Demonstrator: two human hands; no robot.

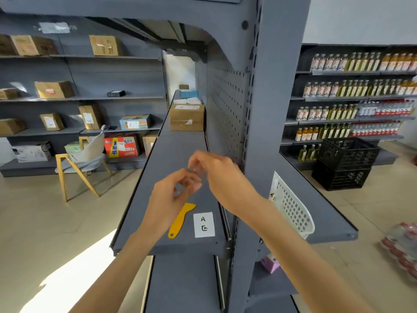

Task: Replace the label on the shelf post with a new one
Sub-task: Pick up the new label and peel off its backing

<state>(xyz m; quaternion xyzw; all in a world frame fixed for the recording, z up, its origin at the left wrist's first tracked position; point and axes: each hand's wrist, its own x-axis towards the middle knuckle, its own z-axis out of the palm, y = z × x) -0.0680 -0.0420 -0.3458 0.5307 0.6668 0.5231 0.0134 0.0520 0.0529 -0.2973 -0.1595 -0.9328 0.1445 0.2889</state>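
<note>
A white paper label [204,224] marked "A" with another character below it lies flat on the grey shelf [171,154], near its front edge. Just left of the label lies a yellow plastic scraper [181,220]. The grey shelf post [273,109] rises to the right. A small white scrap with a dark mark [272,195] shows at the post's edge, beside a white basket [293,211]. My left hand [173,197] and my right hand [217,172] meet above the shelf, fingertips pinched close together. Whether anything is held between them is unclear.
A cardboard box [187,119] stands farther back on the same shelf. Two stacked black crates [345,163] sit on the floor at the right, before shelves of bottles. Wrapped bottle packs [401,251] lie at the far right. A chair [83,159] stands at the left.
</note>
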